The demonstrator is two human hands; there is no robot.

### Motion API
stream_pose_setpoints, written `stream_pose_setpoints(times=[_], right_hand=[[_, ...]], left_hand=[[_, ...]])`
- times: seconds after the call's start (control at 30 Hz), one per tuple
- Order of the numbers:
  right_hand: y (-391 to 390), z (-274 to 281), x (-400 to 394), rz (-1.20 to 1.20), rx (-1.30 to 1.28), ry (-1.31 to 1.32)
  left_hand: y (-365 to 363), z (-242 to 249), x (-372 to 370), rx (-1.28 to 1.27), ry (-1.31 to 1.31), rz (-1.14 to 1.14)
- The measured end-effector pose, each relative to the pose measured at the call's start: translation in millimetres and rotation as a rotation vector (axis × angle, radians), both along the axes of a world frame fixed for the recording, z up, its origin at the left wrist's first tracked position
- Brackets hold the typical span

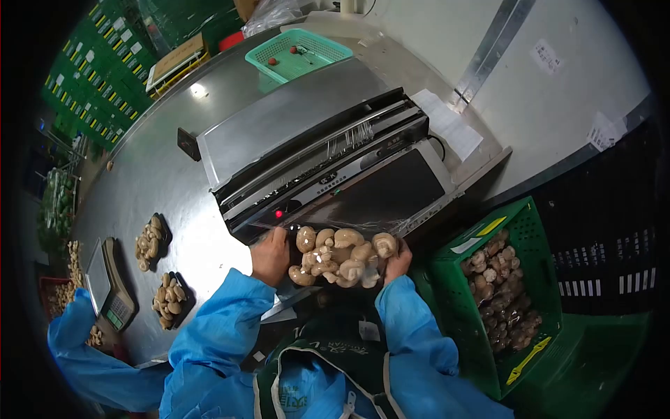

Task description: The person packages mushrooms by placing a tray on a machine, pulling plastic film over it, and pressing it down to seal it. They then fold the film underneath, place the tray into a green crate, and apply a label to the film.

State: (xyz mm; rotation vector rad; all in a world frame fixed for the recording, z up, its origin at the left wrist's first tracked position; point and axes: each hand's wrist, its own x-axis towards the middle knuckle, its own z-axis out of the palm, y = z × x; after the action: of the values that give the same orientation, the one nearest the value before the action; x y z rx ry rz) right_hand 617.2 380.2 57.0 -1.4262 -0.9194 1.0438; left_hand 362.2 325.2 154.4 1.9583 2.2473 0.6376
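Between my two hands is a pack of mushrooms (340, 260) under clear, shiny film, held at the front edge of a film wrapping machine (335, 174). My left hand (271, 257) grips the pack's left end, fingers closed near the machine's red light. At the right end, my right hand (398, 262) is closed on the pack's edge. The tray's base is hidden beneath the mushrooms. Stretched film runs from the machine's front toward the pack.
Two trays of mushrooms (169, 300) sit on the steel table (188, 133), near a scale (115, 300) and another person's blue sleeve (98, 356). To the right, a green crate (447, 279) holds wrapped mushrooms. A turquoise basket (269, 45) stands behind the machine.
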Motion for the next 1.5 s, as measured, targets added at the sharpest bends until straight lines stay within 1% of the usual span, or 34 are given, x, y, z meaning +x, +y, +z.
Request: stream_pose_setpoints(times=[0.03,0.1,0.13,0.17,0.23,0.27,0.3,0.33,0.37,0.4,0.43,0.47,0.5,0.57,0.6,0.63,0.7,0.73,0.77,0.8,0.83,0.87,0.93,0.97,1.03,1.1,1.17,1.23,1.27,1.3,1.37,1.4,1.47,1.5], right_hand=[[-4.1,15.2,-1.2,-0.004,-0.003,0.006],[-18.5,56.3,-5.1,0.395,-0.114,0.652],[-24.0,78.9,-8.5,0.595,-0.163,0.978],[-25.7,99.6,-12.5,0.803,-0.204,1.300],[-36.0,120.4,-25.0,1.204,-0.291,1.951],[-62.5,109.5,-30.0,0.937,-0.475,1.631],[-80.7,123.3,-32.7,0.920,-0.328,1.160],[-91.9,73.5,-30.5,1.289,-0.127,1.252],[-99.3,22.9,-25.0,1.657,0.093,1.326],[-107.5,40.4,-19.2,1.678,0.070,1.339],[-114.6,79.4,-13.5,1.457,-0.065,1.456],[-121.6,109.5,-9.2,1.226,-0.203,1.546],[-127.4,121.8,-6.9,1.230,-0.267,1.478],[-137.2,140.1,-8.4,1.228,-0.307,1.448],[-135.1,141.1,-6.8,1.244,-0.323,1.441],[-127.7,141.8,-2.7,1.345,-0.448,1.118],[-102.2,141.9,9.7,1.454,-0.638,0.448],[-79.2,137.2,18.0,1.446,-0.480,-0.044],[-62.2,163.1,11.2,1.160,-0.390,0.003],[-46.3,185.4,7.4,1.055,-0.152,0.312],[-40.9,226.8,-10.5,1.083,-0.057,0.447],[-40.7,252.2,-28.1,1.295,-0.078,0.530],[-65.1,286.4,-57.6,1.858,0.176,0.219],[-75.7,292.0,-67.0,2.163,-0.218,0.102],[-81.3,283.2,-56.6,2.076,-0.242,-0.016],[-84.3,258.1,-19.1,2.005,-0.335,0.191],[-110.7,236.0,10.5,1.850,-0.382,0.205],[-139.9,213.1,30.7,1.504,-0.443,0.572],[-148.7,202.2,32.6,1.397,-0.334,0.564],[-157.5,193.9,29.8,1.292,-0.227,0.554],[-178.3,188.8,26.8,1.064,-0.474,0.763],[-185.0,178.2,26.4,0.998,-0.438,0.755],[-190.2,154.6,29.5,0.839,-0.469,0.583],[-188.0,168.1,28.5,0.740,-0.479,0.544]], left_hand=[[5.0,0.3,3.6,-0.003,0.006,-0.004],[5.8,1.0,10.0,-0.015,-0.055,-0.073],[1.2,-1.1,11.2,-0.030,-0.145,-0.143],[-7.1,-11.1,10.9,-0.114,-0.377,-0.066],[-33.7,-7.1,33.0,0.049,-1.219,-0.048],[-60.3,-13.3,34.0,-0.081,-1.601,0.086],[-83.1,-18.0,33.7,-0.217,-1.979,0.235],[-94.4,6.5,40.1,-0.204,-1.982,0.252],[-112.8,34.9,49.9,-0.263,-1.857,0.235],[-124.4,54.4,54.9,-0.316,-1.732,0.221],[-122.9,25.9,46.0,-0.147,-2.042,-0.412],[-123.4,56.2,53.9,-0.179,-2.007,-0.264],[-124.7,96.3,69.8,-0.210,-1.973,-0.116],[-131.4,130.2,87.5,-0.239,-2.333,-0.266],[-133.4,134.6,91.0,-0.272,-2.398,-0.355],[-139.1,137.4,91.4,-0.292,-2.398,-0.410],[-147.7,136.0,86.9,-0.329,-2.384,-0.488],[-150.4,136.7,81.4,-0.346,-2.369,-0.505],[-154.4,135.7,78.3,-0.360,-2.357,-0.517],[-157.3,134.8,76.5,-0.372,-2.347,-0.523],[-160.6,132.9,74.1,-0.367,-2.332,-0.529],[-165.4,129.5,74.3,-0.374,-2.321,-0.515],[-173.2,124.2,73.1,-0.408,-2.292,-0.486],[-176.2,123.7,70.9,-0.423,-2.276,-0.469],[-183.0,119.4,66.8,-0.425,-2.241,-0.423],[-185.6,115.3,60.1,-0.437,-2.200,-0.358],[-190.8,107.5,54.6,-0.436,-2.136,-0.274],[-194.4,98.7,49.6,-0.397,-2.015,-0.178],[-195.6,93.4,46.9,-0.370,-1.944,-0.135],[-187.0,103.2,47.5,-0.259,-1.825,-0.158],[-179.0,96.5,43.3,-0.232,-1.871,-0.026],[-173.6,95.4,42.4,-0.215,-1.905,0.062],[-159.5,91.0,43.4,-0.179,-1.955,0.291],[-151.7,85.8,45.3,-0.157,-1.967,0.442]])
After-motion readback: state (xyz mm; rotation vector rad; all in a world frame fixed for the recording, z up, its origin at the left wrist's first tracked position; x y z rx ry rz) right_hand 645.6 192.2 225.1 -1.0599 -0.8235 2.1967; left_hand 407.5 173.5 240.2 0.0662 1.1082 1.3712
